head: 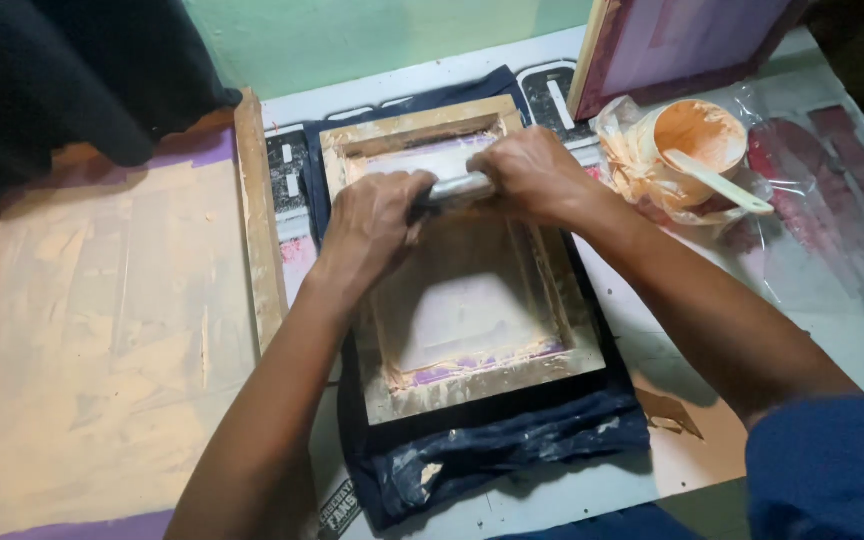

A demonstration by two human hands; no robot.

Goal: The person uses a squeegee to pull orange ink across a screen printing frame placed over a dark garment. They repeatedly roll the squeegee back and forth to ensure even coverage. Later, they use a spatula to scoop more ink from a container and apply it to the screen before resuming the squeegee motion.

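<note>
while both hands clamp the squeegee [457, 188], left hand [372, 225] and right hand [537, 175] closed around its handle, it sits near the far end of the small wooden screen frame [472, 375] on dark cloth [512, 440]. step judged: ink pull. next needs even pressure drawn toward the near edge.

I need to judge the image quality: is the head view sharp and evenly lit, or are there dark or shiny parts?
Head view: hands and frame fairly sharp; top left corner very dark; plastic wrap shows glare; cloth in shadow.
</note>
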